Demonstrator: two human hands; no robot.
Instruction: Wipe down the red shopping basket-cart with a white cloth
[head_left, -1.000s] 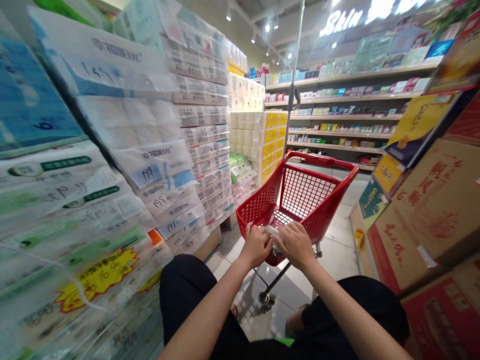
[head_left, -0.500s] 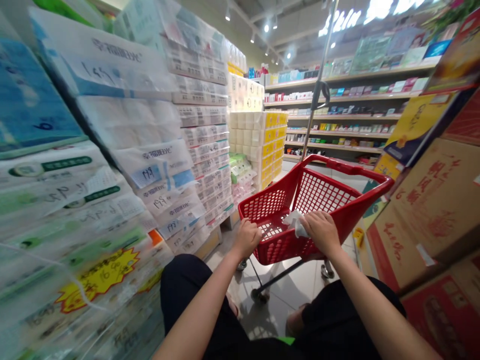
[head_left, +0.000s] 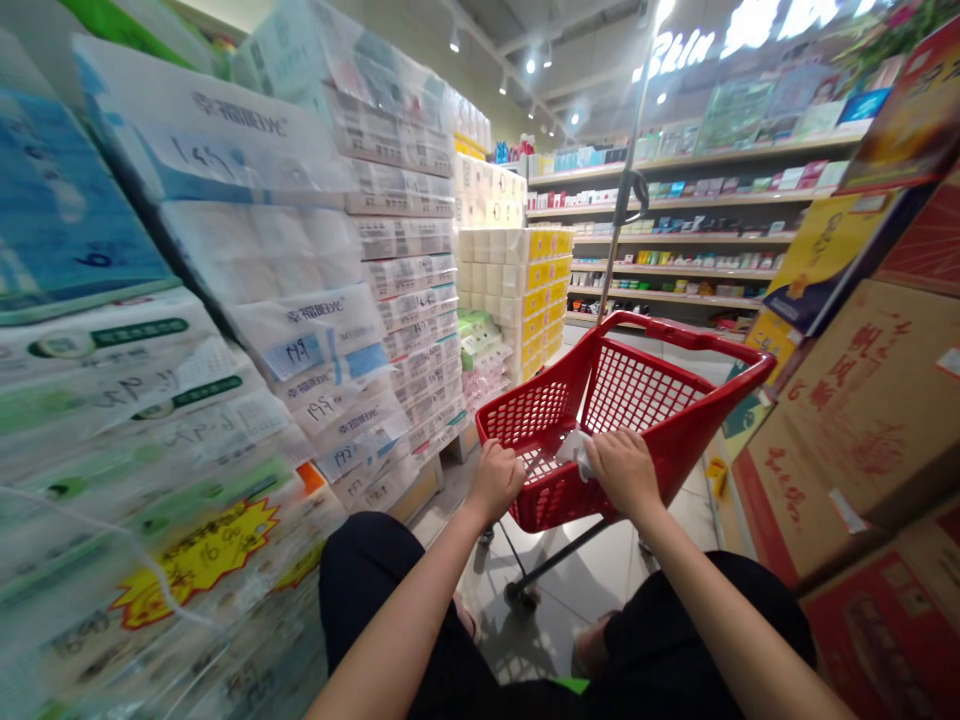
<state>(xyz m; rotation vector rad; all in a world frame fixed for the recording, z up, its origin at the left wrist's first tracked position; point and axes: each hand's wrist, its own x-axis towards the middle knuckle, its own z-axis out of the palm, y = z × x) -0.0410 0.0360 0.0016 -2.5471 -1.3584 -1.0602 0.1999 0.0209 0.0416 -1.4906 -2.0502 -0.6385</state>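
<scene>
Right in front of my knees stands a red plastic shopping cart (head_left: 652,390) with perforated walls and dark wheels. My left hand (head_left: 495,478) is closed over the near left corner of its rim. A crumpled white tissue (head_left: 576,452) is held in my right hand (head_left: 621,470), at the near rim of the basket. The fingers of that hand are bent around the tissue, and part of it hangs inside the basket. Beneath my right palm the contact with the rim is hidden.
Tall stacks of wrapped tissue packs (head_left: 300,330) line the left side. Cardboard cartons (head_left: 862,390) are piled close on the right. Behind the cart rises a metal pole (head_left: 619,220), with shelves of small goods (head_left: 690,228) farther back. Pale floor tiles (head_left: 559,600) show below the cart.
My right hand has slid a little to the left along the near rim, with the tissue in it. My left hand stays at the corner. The cart has barely moved.
</scene>
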